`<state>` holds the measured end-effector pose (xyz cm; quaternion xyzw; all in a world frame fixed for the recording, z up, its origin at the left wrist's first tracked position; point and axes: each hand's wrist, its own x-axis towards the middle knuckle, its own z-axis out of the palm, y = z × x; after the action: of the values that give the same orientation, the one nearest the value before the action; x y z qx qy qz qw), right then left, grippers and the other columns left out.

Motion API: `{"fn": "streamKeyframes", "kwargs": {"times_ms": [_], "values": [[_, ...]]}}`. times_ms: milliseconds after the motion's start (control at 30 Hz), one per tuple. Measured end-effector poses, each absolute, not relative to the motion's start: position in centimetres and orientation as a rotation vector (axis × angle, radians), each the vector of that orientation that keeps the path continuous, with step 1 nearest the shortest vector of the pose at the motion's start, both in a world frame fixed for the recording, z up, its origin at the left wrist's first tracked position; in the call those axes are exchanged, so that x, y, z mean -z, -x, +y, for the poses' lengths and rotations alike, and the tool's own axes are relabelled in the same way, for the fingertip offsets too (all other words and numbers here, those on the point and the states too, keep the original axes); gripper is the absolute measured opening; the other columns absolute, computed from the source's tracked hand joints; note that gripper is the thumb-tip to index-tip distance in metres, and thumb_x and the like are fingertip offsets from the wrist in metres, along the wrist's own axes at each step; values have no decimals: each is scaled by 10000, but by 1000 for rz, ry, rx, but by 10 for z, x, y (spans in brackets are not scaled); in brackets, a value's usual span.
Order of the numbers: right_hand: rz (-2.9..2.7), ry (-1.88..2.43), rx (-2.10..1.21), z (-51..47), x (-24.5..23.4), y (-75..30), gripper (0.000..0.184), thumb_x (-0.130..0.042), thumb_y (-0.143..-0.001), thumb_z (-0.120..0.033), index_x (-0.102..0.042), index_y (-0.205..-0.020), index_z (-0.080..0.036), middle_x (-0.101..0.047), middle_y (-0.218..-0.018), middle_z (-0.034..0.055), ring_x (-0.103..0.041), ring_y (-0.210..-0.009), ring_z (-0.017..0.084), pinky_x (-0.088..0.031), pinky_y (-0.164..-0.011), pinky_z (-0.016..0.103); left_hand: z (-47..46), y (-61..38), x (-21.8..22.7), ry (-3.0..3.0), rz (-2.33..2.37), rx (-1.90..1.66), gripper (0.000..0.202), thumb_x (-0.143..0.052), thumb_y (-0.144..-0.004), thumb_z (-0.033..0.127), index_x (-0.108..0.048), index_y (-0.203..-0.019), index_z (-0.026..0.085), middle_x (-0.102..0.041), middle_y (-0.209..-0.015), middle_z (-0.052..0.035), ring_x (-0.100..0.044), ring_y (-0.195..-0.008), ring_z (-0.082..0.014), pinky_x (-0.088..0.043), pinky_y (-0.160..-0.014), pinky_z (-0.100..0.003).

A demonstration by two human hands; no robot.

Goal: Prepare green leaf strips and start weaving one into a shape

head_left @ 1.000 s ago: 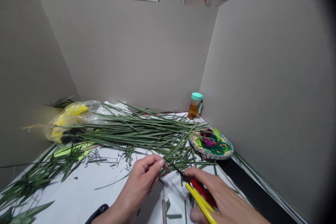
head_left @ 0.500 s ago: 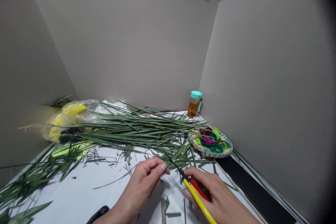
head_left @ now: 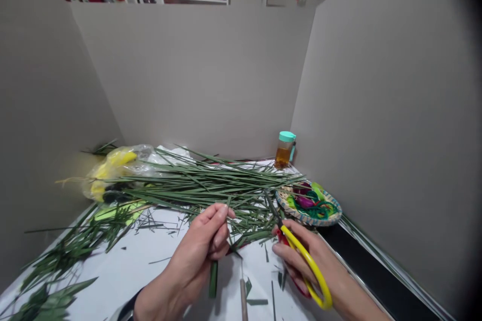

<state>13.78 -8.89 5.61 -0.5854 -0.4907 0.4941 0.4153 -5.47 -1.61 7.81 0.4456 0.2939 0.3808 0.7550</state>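
My left hand [head_left: 205,241] is closed in a pinch around a green leaf strip [head_left: 213,281]. One end of the strip hangs below the fist and a narrow tip shows above the thumb. In my right hand [head_left: 312,256] are scissors [head_left: 307,261] with a yellow outer handle and red on the inner side. Their dark blades point up and left, apart from the strip. Between the hands, a thin tool with a wooden handle [head_left: 243,298] lies on the white table surface [head_left: 150,281], with small leaf offcuts [head_left: 257,302] beside it.
Long green leaves [head_left: 211,180] lie across the back. A clear plastic bag [head_left: 113,170] holds yellow and dark things at left. At right are a woven basket [head_left: 327,221] with coloured cords and a teal-lidded bottle [head_left: 285,150]. Grey panels [head_left: 196,75] enclose the table.
The scissors have turned and shifted up and right, away from my left hand. My left hand has risen slightly, and the leaf strip now shows below it. The camera view has shifted.
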Motion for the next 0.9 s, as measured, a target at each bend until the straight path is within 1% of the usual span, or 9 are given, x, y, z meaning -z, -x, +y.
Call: {"fn": "streamKeyframes", "kwargs": {"times_ms": [100,167,267,333,467,567,633,733,900], "values": [[-1285,1407,-1232,-93,-67,-123,398,-639,-782,-542,-456,-929,-221,-428,-614,-96,-349,-368,37,-310,-346,159,-20,58,-103,-890,541,-953,223,-589,-919,368,-555,-862,155,-251,-515,82,-101,-468,-73,-149,-413,-183],[-1421,1449,-1100,-99,-72,-113,314,-640,-791,-462,-511,-929,-210,-494,-671,-61,-438,-446,62,-391,-412,170,-22,62,-122,-841,482,-1025,199,-540,-956,323,-558,-871,143,-256,-553,71,-125,-486,-74,-170,-422,-182],[-1690,1550,-643,-110,-76,-107,312,-649,-780,-395,-592,-1032,-220,-647,-828,12,-620,-668,152,-523,-603,224,-25,70,-148,-783,413,-1074,203,-496,-981,292,-561,-871,133,-207,-576,70,-119,-488,-67,-150,-420,-187],[-1860,1503,-311,-118,-78,-111,345,-671,-772,-393,-612,-1079,-249,-692,-923,33,-669,-770,190,-553,-682,250,-28,77,-160,-762,395,-1098,210,-492,-985,284,-561,-864,126,-185,-579,71,-118,-483,-62,-132,-414,-192],[-2140,1187,174,-128,-90,-123,246,-620,-843,-346,-605,-1074,-260,-675,-861,40,-651,-731,184,-536,-614,240,-34,88,-169,-756,405,-1114,224,-486,-987,276,-561,-848,118,-174,-579,70,-122,-477,-56,-123,-414,-195],[-2279,971,478,-130,-105,-123,279,-565,-867,-319,-576,-1123,-210,-647,-782,62,-615,-675,211,-498,-552,286,-37,90,-167,-757,415,-1106,222,-479,-990,267,-559,-846,118,-178,-576,69,-129,-476,-55,-123,-416,-201],[-2322,898,655,-131,-116,-116,252,-504,-873,-248,-575,-1107,-186,-648,-749,70,-607,-644,224,-485,-541,317,-39,89,-166,-767,410,-1096,217,-482,-989,266,-560,-848,119,-184,-575,69,-133,-475,-55,-125,-417,-202],[-2357,938,794,-132,-130,-105,264,-439,-845,-127,-590,-1057,-171,-660,-728,70,-610,-614,224,-493,-551,344,-42,89,-164,-786,410,-1083,216,-498,-983,281,-565,-854,121,-199,-571,70,-139,-474,-53,-131,-420,-199],[-2395,967,835,-136,-136,-100,256,-437,-835,-109,-596,-1027,-169,-659,-691,63,-602,-586,210,-495,-535,335,-47,91,-164,-792,410,-1073,205,-515,-976,291,-570,-862,129,-215,-571,70,-140,-468,-54,-147,-416,-193]]}}
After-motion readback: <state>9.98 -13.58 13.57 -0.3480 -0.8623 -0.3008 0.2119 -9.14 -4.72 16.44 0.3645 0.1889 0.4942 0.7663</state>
